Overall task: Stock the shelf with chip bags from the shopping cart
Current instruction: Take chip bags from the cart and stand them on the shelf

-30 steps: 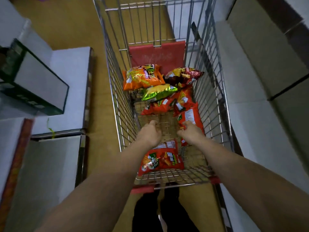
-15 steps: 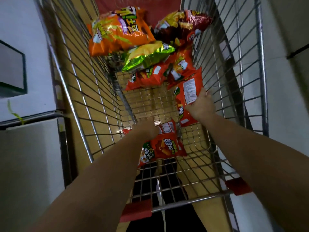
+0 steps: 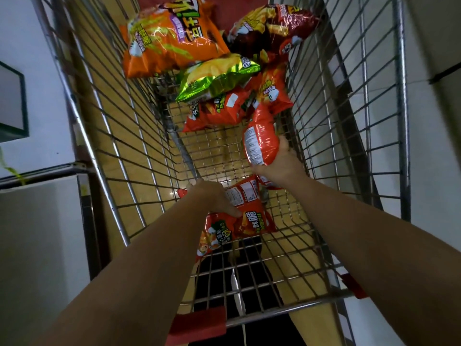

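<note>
inside the wire shopping cart (image 3: 119,136), the right hand (image 3: 283,162) grips a red chip bag (image 3: 259,136) while the left hand (image 3: 212,198) pinches another red bag (image 3: 239,221) on the cart floor.

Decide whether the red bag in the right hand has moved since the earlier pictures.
Yes. The red bag in the right hand has lifted off the cart floor, tilting upright.

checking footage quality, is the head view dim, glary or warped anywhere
Head view: dim overall, with glare streaks on the orange bag and green bag; wide-angle lens makes the cart walls splay outward; forearms near the bottom edge look soft.
</note>
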A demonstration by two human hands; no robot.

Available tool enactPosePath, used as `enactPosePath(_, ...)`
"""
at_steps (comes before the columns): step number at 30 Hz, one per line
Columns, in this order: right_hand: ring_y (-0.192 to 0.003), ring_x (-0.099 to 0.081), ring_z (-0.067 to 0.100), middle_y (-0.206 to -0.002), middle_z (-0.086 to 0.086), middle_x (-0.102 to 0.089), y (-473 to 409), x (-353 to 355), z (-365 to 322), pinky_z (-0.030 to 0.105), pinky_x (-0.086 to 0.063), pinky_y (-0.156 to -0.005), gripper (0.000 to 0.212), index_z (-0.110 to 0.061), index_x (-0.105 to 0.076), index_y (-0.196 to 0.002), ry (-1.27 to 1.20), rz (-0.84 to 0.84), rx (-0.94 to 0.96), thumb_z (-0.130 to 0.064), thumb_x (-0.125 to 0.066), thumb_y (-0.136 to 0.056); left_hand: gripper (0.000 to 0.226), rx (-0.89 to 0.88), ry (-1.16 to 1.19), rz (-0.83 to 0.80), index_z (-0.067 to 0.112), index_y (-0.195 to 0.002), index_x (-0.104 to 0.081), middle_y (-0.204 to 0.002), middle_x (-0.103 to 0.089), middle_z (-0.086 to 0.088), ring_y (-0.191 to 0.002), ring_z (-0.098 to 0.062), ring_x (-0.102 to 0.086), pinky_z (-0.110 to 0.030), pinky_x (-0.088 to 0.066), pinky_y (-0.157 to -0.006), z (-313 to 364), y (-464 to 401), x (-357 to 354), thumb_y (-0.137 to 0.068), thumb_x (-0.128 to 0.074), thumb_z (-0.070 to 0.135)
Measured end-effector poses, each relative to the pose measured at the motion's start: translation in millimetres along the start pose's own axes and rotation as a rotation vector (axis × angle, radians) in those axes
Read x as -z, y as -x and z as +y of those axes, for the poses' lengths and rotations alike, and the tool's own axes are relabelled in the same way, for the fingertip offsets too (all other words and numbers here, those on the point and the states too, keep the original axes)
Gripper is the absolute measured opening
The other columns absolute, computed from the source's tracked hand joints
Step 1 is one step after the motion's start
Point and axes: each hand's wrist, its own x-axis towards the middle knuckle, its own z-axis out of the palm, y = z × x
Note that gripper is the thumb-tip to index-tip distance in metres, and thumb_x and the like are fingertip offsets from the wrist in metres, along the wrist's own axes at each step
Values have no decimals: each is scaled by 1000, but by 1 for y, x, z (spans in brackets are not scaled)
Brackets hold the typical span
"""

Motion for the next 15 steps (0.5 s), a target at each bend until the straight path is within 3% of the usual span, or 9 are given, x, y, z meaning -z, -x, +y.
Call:
enactPosePath(5, -124, -45, 34, -139, 15, -38, 7, -7, -7, 44, -41, -102, 96, -20, -12, -148, 28, 33, 66, -30, -75, -76, 70, 25, 188, 27, 15, -124, -54, -122, -61, -7, -111, -24, -57, -37, -43, -98, -2, 8, 10, -73, -66, 60)
enactPosePath(8, -124, -46, 32, -137, 15, -42, 17, -1, -7, 42, -40, -100, 96, -18, -12, -148, 10, 87, 80, -29, -75, -77, 69, 62, 329, 166, 12, -122, -56, -118, -62, -8, -101, -24, -59, -31, -47, -84, 0, 21, 21, -75, -62, 63)
enactPosePath(13, -118, -51, 30, -131, 12, -50, 44, 33, -20, 37, -42, -94, 88, -15, -25, -143, 13, 168, 104, -28, -77, -74, 87, 163, 686, 366, 13, -121, -54, -115, -65, -6, -101, -27, -63, -34, -52, -83, -12, 59, 40, -56, -75, 66)
enactPosePath(15, -115, -53, 30, -129, 11, -52, 58, 54, -31, 38, -44, -94, 85, -16, -30, -141, -11, 197, 106, -28, -77, -72, 78, 113, 800, 362, 14, -116, -58, -110, -66, -4, -98, -26, -65, -34, -52, -84, -14, 84, 51, -54, -81, 56)
